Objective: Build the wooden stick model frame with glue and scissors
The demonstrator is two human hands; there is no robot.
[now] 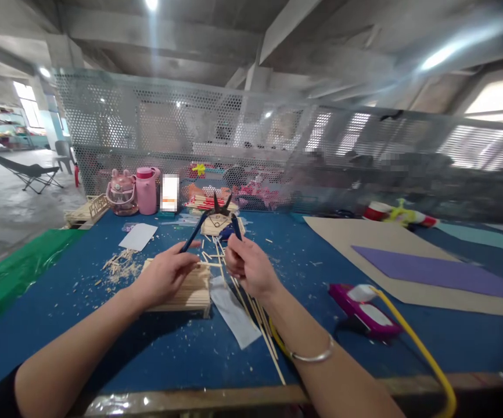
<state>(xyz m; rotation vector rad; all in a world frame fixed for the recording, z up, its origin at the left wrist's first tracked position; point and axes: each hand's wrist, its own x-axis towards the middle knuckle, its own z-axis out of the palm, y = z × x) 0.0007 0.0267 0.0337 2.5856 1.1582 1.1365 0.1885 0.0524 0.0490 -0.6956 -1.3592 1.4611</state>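
A pair of pliers (223, 212) is spread wide between my hands, its pointed jaws up and apart. My left hand (169, 271) is closed on one dark blue handle, and my right hand (251, 264) grips the other. A short thin wooden stick (210, 265) shows between the hands; whether fingers hold it I cannot tell. Below my left hand lies a slatted panel of wooden sticks (186, 297), partly hidden by that hand. Several long thin sticks (265, 331) run under my right hand towards the table's front edge, beside a white paper strip (236, 313).
Wood scraps (123, 266) and a white card (138, 237) lie at left. A pink thermos (146, 194) and a pink bottle (122, 194) stand behind, before a perforated metal screen (155, 116). At right are a magenta device (365, 313) with a yellow cable and a purple sheet (430, 270).
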